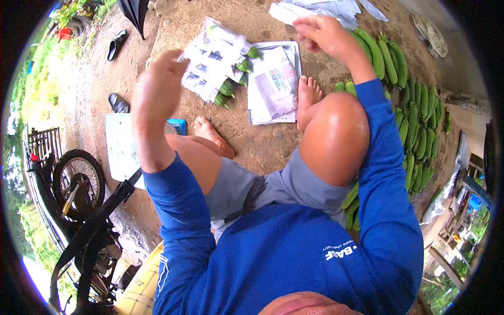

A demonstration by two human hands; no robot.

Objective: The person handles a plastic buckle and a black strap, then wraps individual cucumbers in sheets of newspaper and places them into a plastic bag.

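Note:
My left hand [160, 86] is raised at the left, blurred, beside a bundle of green vegetables [227, 88] wrapped in printed paper [202, 65]. Its fingers are too smeared to read. At the upper right, my right hand [323, 38] has its fingers loosely bent and apart, with nothing visible in them. It is just below loose paper sheets [336, 11]. Between my feet and the bundle's right side lies a flat stack of printed sheets [273, 86] on the ground. Long green vegetables [388, 60] lie in rows to the right of my right arm.
A blue-edged scale or box [177, 126] and a white board [119, 147] are by my left forearm. Dark shoes [116, 45], a folded umbrella [134, 16] and a motorcycle [79, 184] stand or lie at the left. A crumpled cloth [430, 37] lies upper right.

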